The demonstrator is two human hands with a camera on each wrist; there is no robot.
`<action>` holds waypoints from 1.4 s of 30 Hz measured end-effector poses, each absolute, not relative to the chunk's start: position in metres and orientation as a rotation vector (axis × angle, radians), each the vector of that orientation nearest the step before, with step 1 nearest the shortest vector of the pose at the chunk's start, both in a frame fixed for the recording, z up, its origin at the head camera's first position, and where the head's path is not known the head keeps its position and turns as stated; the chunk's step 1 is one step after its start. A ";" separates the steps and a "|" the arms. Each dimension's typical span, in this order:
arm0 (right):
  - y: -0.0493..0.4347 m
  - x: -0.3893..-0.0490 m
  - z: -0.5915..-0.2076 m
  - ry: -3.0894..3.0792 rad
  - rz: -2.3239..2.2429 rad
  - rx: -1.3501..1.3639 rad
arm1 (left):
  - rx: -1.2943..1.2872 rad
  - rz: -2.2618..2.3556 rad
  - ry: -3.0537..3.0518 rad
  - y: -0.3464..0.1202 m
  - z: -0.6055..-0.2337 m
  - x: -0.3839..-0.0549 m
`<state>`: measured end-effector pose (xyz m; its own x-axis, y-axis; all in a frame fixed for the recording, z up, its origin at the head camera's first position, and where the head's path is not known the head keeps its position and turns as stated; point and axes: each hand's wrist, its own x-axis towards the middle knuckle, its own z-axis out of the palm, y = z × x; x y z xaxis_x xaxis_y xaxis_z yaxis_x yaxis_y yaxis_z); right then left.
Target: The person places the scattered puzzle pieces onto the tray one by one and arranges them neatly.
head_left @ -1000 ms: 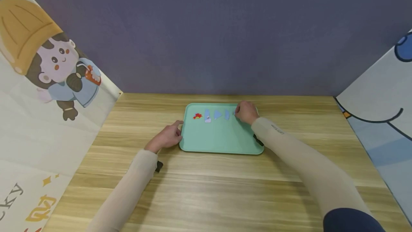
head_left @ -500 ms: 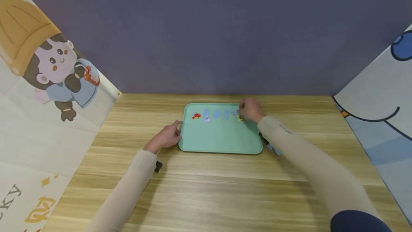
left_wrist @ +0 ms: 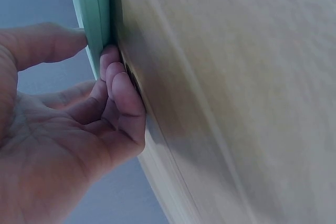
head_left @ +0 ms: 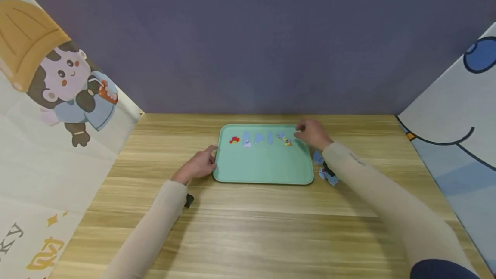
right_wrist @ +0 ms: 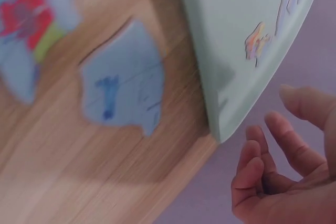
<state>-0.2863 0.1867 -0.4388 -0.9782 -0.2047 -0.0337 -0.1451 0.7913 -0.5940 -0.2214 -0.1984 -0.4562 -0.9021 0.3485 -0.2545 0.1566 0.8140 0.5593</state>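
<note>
A mint-green tray lies on the table. At its left edge my left hand pinches the rim; in the left wrist view the thumb is on one side and curled fingers on the other. My right hand hovers at the tray's upper right corner, fingers loosely bent and holding nothing. Along the tray's far side runs a row of flat, irregular, puzzle-like pieces: a red one, several pale blue ones such as the triangular piece, and a yellow one nearest my right hand.
Right of the tray, on the wooden table, lie more flat blue pieces, partly under the right wrist; one blue piece shows a darker blue figure. A dark blue wall stands behind the table, with cartoon-printed panels at both sides.
My right hand has moved right along the tray's far side, uncovering the yellow piece and the blue pieces beside the tray. The left hand has stayed at the tray's left edge.
</note>
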 end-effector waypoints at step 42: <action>0.268 -0.244 -0.463 2.698 -0.784 -0.561 | 0.417 0.803 2.646 -0.201 -0.457 -0.220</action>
<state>-0.2439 0.2681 -0.4631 -0.8869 -0.4364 -0.1515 -0.2872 0.7779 -0.5589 -0.2200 -0.2011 -0.4573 -0.8980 0.3709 -0.2368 0.1769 0.7970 0.5775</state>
